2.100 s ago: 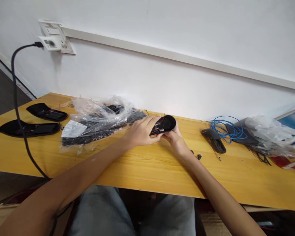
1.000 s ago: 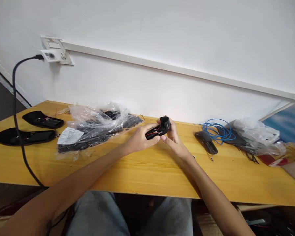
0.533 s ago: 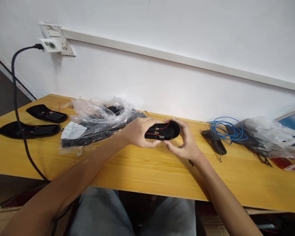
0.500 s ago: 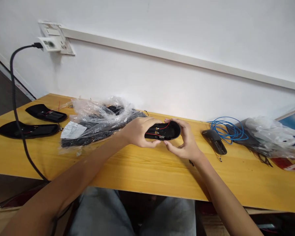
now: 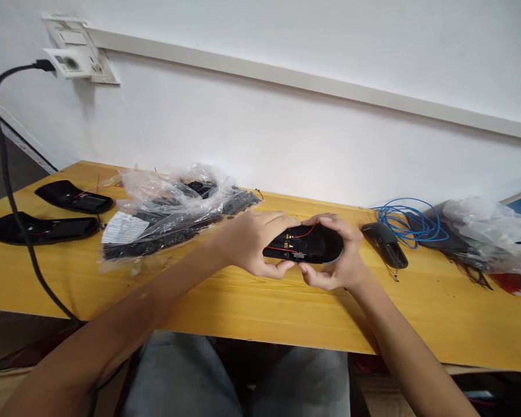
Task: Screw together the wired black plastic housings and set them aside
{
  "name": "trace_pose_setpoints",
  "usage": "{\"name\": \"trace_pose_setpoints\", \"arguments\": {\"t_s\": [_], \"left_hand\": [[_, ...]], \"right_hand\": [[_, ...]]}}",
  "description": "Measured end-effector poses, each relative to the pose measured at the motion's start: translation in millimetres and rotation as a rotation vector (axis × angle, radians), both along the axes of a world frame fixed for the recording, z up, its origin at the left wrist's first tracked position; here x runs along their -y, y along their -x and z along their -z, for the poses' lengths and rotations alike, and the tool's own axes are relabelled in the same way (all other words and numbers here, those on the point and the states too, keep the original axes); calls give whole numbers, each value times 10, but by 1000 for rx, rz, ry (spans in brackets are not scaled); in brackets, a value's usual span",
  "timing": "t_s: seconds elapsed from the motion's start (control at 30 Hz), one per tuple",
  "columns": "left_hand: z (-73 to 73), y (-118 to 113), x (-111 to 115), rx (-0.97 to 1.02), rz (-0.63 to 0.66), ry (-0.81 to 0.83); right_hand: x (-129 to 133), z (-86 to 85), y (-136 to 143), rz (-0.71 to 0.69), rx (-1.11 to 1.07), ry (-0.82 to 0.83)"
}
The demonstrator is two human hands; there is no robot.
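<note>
A black plastic shell [image 5: 319,246] with red wires and small metal parts inside is held above the middle of the table, its hollow side facing me. My left hand [image 5: 256,243] grips its left end, thumb on the near edge and fingers over the far edge. Around the right end curves my right hand [image 5: 341,258], its thumb also at the near edge. Both thumb tips are close together. My left palm hides the shell's left part.
On the wooden table [image 5: 243,307] lie two black shells [image 5: 76,197] at left, a plastic bag of black parts [image 5: 178,214], a black device [image 5: 385,244], a blue cable coil [image 5: 412,223] and clear bags [image 5: 490,231]. A black cable [image 5: 8,179] hangs from the wall plug.
Both hands and the black shell have moved slightly right and toward me, and more of the shell's inside shows. The camera view has shifted a little.
</note>
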State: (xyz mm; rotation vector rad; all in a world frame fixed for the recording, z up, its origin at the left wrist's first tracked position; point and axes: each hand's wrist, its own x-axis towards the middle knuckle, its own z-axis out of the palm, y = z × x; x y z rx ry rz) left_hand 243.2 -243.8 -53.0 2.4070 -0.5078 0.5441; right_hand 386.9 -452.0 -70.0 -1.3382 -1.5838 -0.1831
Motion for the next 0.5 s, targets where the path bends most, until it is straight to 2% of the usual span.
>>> {"name": "trace_pose_setpoints", "arguments": {"t_s": [0.13,0.2,0.33,0.4,0.5], "left_hand": [[-57,25,83,-108,0,138],[-34,-11,94,-170,-29,221],[127,-136,98,-233,-178,373],[223,-184,135,-217,-225,482],[328,-221,222,-214,-230,632]], "right_hand": [[0,75,14,5,-33,-110],[-5,141,-7,31,-49,-89],[-72,256,-46,90,-211,128],[-129,288,-32,111,-369,164],[-211,307,2,113,-518,173]]}}
